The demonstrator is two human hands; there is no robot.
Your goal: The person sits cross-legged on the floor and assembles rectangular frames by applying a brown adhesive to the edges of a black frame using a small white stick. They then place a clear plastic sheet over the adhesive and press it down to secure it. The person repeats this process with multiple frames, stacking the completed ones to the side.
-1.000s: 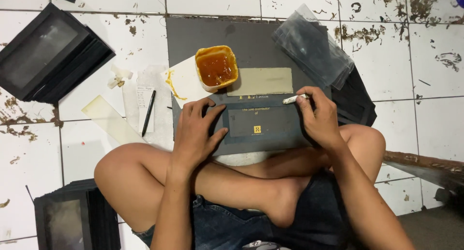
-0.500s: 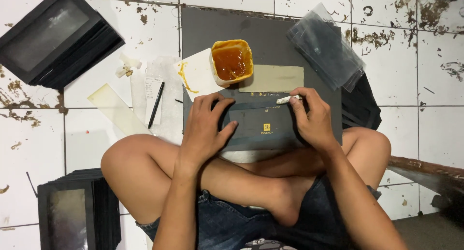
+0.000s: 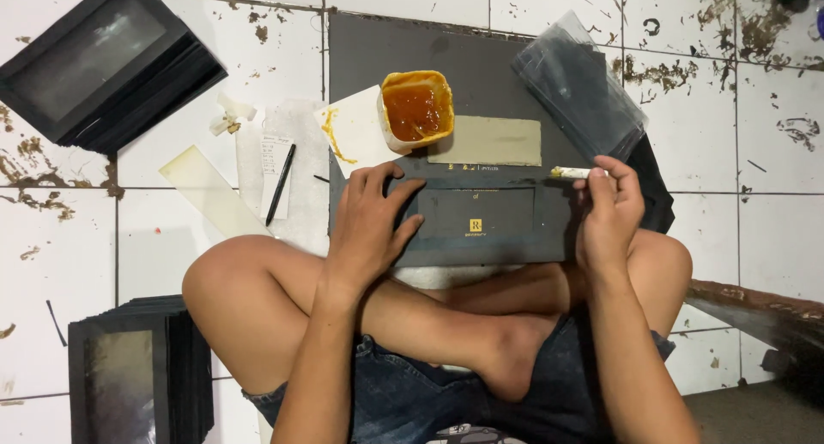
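- Person sits cross-legged on tiled floor, bare knees under both forearms.
- Left hand lies flat, fingers spread, palm down on left part of dark grey flat box piece; grips nothing, just presses it.
- Right hand pinches a small white stick-like applicator between thumb and fingers, other fingers curled; stick tip points toward the left hand, over the top right edge of the box piece.
- Box piece sits between the two hands, resting on the shins and on dark grey board beyond.
- Just past left-hand fingertips: tub of orange glue on white paper sheet smeared with glue.
- Beside the tub, toward the right hand: tan card strip.
- Beyond right hand: clear plastic sleeves.
- Left of left hand: black pen on paper slip, pale strip.
- Far left of left hand: stack of black window boxes; another stack by the left knee.
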